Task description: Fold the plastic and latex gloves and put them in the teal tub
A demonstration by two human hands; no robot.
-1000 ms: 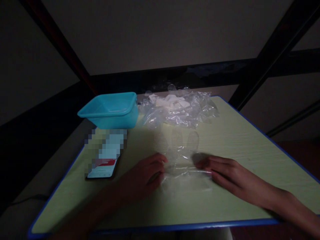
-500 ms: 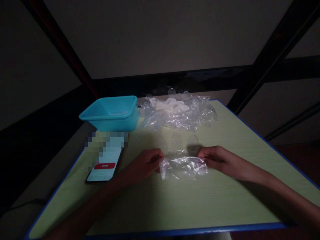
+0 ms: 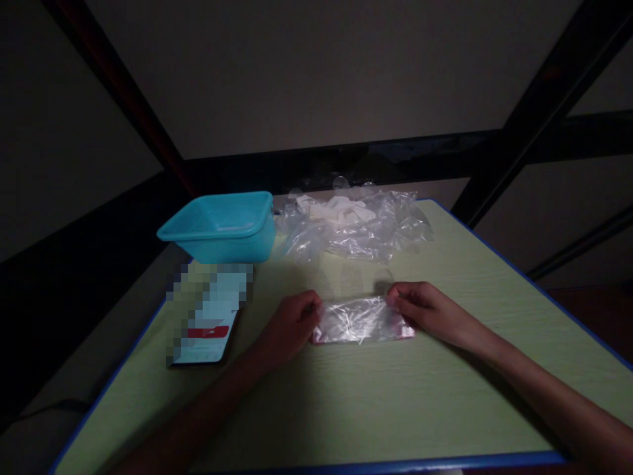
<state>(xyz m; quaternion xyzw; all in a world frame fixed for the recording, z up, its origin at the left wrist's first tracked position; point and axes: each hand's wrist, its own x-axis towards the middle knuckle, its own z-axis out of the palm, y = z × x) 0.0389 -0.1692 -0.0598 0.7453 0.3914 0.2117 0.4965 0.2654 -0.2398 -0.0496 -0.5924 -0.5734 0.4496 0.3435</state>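
Between my hands a small clear plastic bag [image 3: 359, 320] is stretched out over the table, with a pinkish strip along its near edge. My left hand [image 3: 299, 320] pinches the bag's left end, fingers closed. The right end is gripped by my right hand [image 3: 418, 307], thumb and fingers pressed together. Faint clear round-ended shapes [image 3: 351, 282] lie just beyond the bag; I cannot tell exactly what they are. Farther back is a crumpled heap of clear plastic bags [image 3: 361, 234] with a white crumpled piece [image 3: 336, 209] on it.
A turquoise plastic basin [image 3: 225, 247] stands at the back left of the light table [image 3: 316, 409], which has a blue edge. A phone [image 3: 212, 330] with a lit screen, partly pixelated, lies in front of the basin. Behind the table is a wall with dark bars.
The bag was crumpled with its edge bent toward me; now it is spread flatter and smoother, its pinkish edge showing. Both hands have shifted slightly and keep their grip.
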